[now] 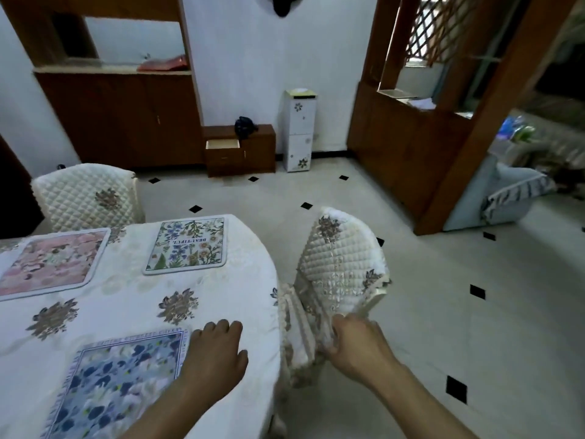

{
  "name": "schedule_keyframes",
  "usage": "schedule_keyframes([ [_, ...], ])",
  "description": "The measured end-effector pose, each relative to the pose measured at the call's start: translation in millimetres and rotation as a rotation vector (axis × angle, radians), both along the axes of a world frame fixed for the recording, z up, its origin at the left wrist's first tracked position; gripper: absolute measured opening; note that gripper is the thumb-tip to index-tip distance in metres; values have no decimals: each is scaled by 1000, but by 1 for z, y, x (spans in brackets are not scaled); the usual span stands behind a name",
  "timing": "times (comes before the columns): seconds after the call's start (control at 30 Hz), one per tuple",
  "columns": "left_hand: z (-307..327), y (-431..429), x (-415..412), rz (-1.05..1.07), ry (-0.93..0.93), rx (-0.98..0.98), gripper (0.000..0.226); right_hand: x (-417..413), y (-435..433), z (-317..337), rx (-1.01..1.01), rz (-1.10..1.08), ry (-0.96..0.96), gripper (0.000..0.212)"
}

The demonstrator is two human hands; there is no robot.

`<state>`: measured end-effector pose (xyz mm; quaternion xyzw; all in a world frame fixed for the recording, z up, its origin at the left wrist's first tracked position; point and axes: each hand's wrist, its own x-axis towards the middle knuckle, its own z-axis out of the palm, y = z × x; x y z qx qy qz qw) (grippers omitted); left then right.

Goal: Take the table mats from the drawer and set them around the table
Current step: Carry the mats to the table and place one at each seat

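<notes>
**Three mats on table, drawer open**

We see our left hand (215,353) spread flat on the table (133,299), touching the blue mat (120,381). Right hand (354,343) grips the chair cover (342,264) beside the table. Far mat (188,243) reads "BEAUTIFUL"; pink mat (50,261) left of it. Drawer (223,144) well beyond.

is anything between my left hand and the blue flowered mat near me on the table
Nothing visible: the left hand lies flat on the white tablecloth, right at the blue flowered mat's right edge.
</notes>
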<state>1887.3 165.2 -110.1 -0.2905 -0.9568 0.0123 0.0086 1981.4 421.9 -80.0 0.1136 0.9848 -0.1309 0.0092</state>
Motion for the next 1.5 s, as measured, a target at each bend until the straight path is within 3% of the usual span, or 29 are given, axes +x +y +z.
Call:
schedule_keyframes([
  [0.17,1,77,-3,-102,-10,-24,31,15,63,4,7,-73,-2,18],
  [0.3,7,162,-7,-81,-49,-12,24,17,133,-5,16,-112,-1,31],
  [0.5,8,306,-12,-38,-77,57,36,6,266,2,67,-68,-5,31],
  [0.73,18,410,-32,-18,-67,91,27,-31,371,20,106,11,-43,29],
  [0.93,2,452,-89,50,-66,101,25,-89,420,2,95,53,-61,26],
  [1.2,-19,559,-221,43,-111,278,20,-203,516,-1,157,8,-130,27],
  [1.5,-22,618,-321,108,-79,161,19,-336,577,-13,127,104,-158,27],
])
